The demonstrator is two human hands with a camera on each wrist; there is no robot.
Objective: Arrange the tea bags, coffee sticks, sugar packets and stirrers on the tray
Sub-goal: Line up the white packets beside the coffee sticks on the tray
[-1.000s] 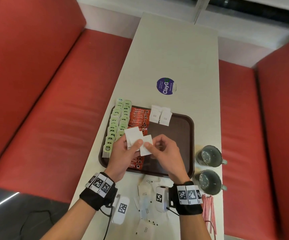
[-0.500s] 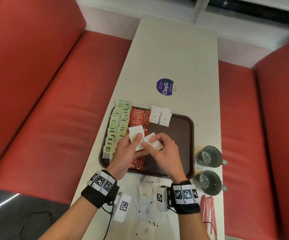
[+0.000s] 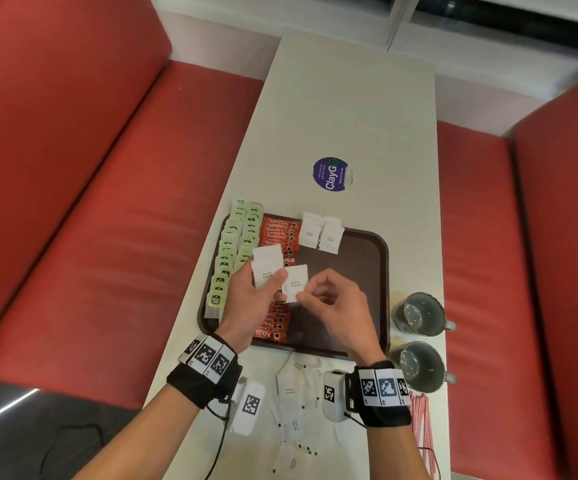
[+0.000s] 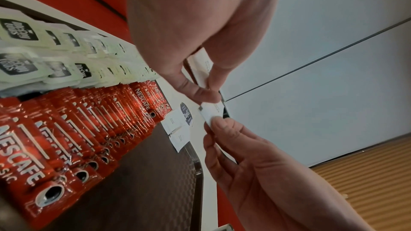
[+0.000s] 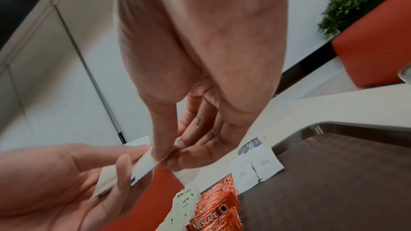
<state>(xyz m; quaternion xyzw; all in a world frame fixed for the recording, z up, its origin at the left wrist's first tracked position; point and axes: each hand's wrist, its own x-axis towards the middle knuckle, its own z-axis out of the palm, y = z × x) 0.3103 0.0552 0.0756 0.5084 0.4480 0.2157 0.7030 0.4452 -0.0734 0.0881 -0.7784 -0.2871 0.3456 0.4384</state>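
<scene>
A dark brown tray (image 3: 367, 271) holds two rows of green tea bags (image 3: 232, 251), a row of red coffee sticks (image 3: 278, 233) and two white sugar packets (image 3: 318, 232) at its far edge. Above the tray my left hand (image 3: 252, 299) grips a small stack of white sugar packets (image 3: 267, 265). My right hand (image 3: 332, 303) pinches one sugar packet (image 3: 294, 285) beside that stack. In the right wrist view my right fingertips (image 5: 160, 157) nip the packet's edge (image 5: 144, 166).
Loose sugar packets (image 3: 291, 393) lie on the white table (image 3: 349, 116) near its front edge. Red-striped stirrers (image 3: 422, 424) lie at the right front. Two grey mugs (image 3: 419, 311) stand right of the tray. A round purple sticker (image 3: 330, 174) sits beyond it. Red benches flank the table.
Both hands stayed above the tray while the right hand worked one packet at the left hand's stack; the packet now stands separate in the right fingertips, printed side up.
</scene>
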